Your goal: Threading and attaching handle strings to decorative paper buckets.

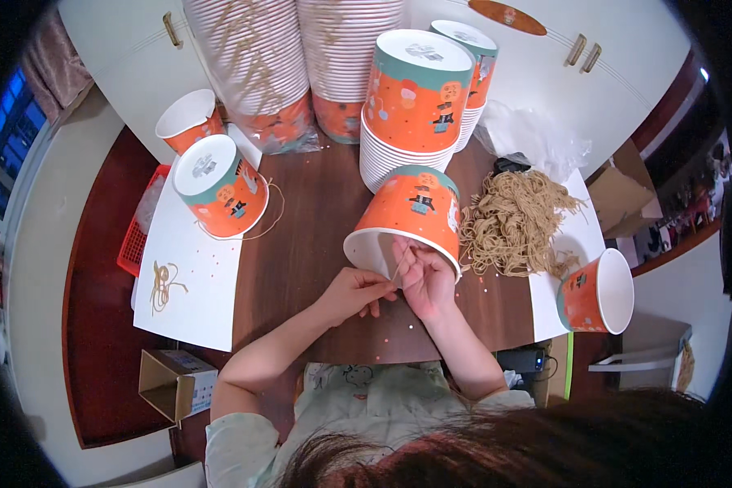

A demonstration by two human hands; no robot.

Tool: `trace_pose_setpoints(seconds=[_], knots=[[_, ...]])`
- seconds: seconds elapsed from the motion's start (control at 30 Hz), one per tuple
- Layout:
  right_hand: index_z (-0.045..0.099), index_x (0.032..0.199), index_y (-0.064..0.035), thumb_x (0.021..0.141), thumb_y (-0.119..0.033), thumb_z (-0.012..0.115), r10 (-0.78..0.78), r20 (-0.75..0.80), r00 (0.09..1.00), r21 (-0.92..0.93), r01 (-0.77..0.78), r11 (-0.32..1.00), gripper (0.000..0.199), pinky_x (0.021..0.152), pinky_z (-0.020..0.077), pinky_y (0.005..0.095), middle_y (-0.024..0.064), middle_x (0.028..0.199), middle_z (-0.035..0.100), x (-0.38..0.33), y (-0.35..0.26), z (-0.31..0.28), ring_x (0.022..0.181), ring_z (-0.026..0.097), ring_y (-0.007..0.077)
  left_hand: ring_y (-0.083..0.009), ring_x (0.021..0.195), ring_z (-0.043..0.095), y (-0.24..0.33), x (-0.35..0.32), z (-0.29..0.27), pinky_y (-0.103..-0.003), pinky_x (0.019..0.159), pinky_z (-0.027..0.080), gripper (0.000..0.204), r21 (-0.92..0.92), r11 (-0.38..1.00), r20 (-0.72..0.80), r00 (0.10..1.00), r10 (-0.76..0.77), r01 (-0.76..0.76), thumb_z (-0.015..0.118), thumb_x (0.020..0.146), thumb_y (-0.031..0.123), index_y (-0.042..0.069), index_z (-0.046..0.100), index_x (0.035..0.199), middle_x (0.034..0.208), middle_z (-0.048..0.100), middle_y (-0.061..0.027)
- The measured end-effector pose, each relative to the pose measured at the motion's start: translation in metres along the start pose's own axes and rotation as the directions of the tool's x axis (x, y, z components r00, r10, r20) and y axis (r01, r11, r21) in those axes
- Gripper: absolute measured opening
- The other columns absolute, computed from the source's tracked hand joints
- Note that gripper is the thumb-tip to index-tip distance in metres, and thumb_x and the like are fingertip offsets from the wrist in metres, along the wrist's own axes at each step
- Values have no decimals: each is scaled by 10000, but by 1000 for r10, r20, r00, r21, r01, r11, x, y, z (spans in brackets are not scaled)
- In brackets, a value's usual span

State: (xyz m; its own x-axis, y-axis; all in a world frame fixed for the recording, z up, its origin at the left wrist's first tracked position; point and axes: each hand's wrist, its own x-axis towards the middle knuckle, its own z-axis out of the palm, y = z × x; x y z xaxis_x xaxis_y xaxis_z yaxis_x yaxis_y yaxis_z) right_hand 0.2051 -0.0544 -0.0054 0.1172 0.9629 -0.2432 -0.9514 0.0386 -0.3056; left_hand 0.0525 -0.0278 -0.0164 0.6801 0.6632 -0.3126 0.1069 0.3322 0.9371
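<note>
A brown table [289,268] spreads beneath the tilted bucket [403,213], an orange paper one with a green band, tipped so that its mouth faces the person at work. Beyond the bucket and to its left rise two tall wrapped stacks [256,69] of nested buckets; directly behind it stands a shorter stack [407,154], upside down. Just to the bucket's right sits a tangled heap of tan cord [512,224]. Well to its left, an overturned bucket [220,195] wears a loop of cord around its lower edge, while far to its right another bucket [595,291] lies on its side. At the tilted bucket's mouth, the left hand [354,294] pinches a thin string between thumb and forefinger; the right hand [423,276], palm up, reaches inside the rim with fingers half curled, and whether it grips anything cannot be told. Farther left of the bucket lies a small cord bundle [165,286]. The fine string [396,272] runs up from the left fingertips toward the right fingers.
</note>
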Motion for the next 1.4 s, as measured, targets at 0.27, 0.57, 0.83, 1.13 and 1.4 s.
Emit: trace_pose_setpoints(seconds=[0.27, 0.57, 0.83, 1.13, 1.4], knots=[[478, 1061, 19, 763, 13, 438, -80, 120, 990, -318, 114, 941, 301, 911, 407, 344, 134, 1055, 506, 3, 2, -19, 1049, 497, 267, -91, 519, 555, 1, -2, -8, -220, 442, 425, 167, 258, 959, -124, 981, 152, -116, 575, 819, 175, 19, 626, 852, 753, 636, -49], [627, 926, -69, 633, -42, 634, -118, 764, 634, -591, 616, -521, 294, 737, 362, 336, 70, 763, 465, -9, 8, 8, 777, 442, 239, -248, 645, 603, 10, -11, -27, -338, 581, 482, 111, 864, 434, -101, 757, 646, -254, 606, 726, 172, 73, 624, 771, 748, 614, -92], [584, 958, -39, 749, -62, 580, 252, 660, 708, -676, 706, -210, 210, 753, 422, 358, 127, 860, 570, 28, 10, 7, 824, 551, 246, -250, 663, 605, 16, -16, -37, -328, 588, 479, 134, 906, 392, -152, 743, 652, -159, 626, 733, 179, 55, 625, 785, 761, 615, -103], [546, 874, 12, 814, -34, 539, 119, 520, 846, -854, 516, 65, 76, 601, 443, 226, 71, 794, 573, 42, 21, -28, 695, 543, 87, -254, 614, 596, 21, -17, -44, -376, 562, 476, 223, 883, 468, -258, 854, 451, 19, 637, 701, 289, 68, 602, 708, 672, 602, -81], [535, 803, 3, 720, -3, 580, 63, 576, 815, -806, 579, -120, 94, 591, 473, 287, 117, 787, 561, 34, 22, -17, 685, 583, 224, -339, 692, 587, 4, -5, -42, -411, 631, 474, 196, 872, 489, -227, 882, 414, -5, 581, 700, 162, 5, 577, 819, 724, 595, -180]])
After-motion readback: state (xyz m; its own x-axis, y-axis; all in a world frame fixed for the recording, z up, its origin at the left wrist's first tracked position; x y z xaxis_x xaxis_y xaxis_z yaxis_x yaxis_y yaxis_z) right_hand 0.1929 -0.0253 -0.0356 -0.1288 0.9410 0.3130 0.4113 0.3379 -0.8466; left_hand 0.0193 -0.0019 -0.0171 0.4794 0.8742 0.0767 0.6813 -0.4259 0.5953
